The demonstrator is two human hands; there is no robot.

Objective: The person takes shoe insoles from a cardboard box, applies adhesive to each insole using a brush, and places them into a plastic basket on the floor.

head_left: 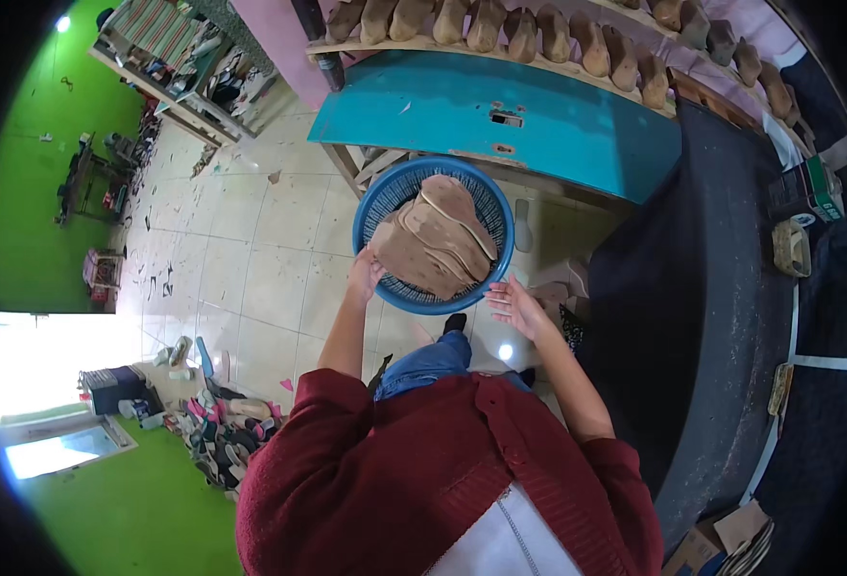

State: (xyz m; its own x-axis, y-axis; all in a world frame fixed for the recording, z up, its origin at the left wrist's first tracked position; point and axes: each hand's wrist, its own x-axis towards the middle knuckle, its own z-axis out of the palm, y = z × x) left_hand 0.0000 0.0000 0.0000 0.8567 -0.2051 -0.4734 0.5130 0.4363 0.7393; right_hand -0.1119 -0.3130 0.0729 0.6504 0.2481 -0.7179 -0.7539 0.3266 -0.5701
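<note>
A round blue plastic basket (pixel 369 204) stands on the floor in front of me. In it lies a pile of flat brown sole-shaped pieces (pixel 438 235) with pale edges, stacked unevenly and reaching up past the rim. My left hand (pixel 365 275) is at the basket's near left rim, its fingers curled over the edge close to the brown pieces. Beside the near right rim is my right hand (pixel 517 307), fingers apart and nothing in it. Whether its fingertips touch the basket cannot be made out.
Behind the basket is a low turquoise table (pixel 414 101). Wooden shoe lasts (pixel 521 36) line the shelves above it. A dark-covered bench (pixel 697 288) runs along the right. Heaped shoes (pixel 226 437) lie at lower left, and scraps litter the tiled floor (pixel 222 269).
</note>
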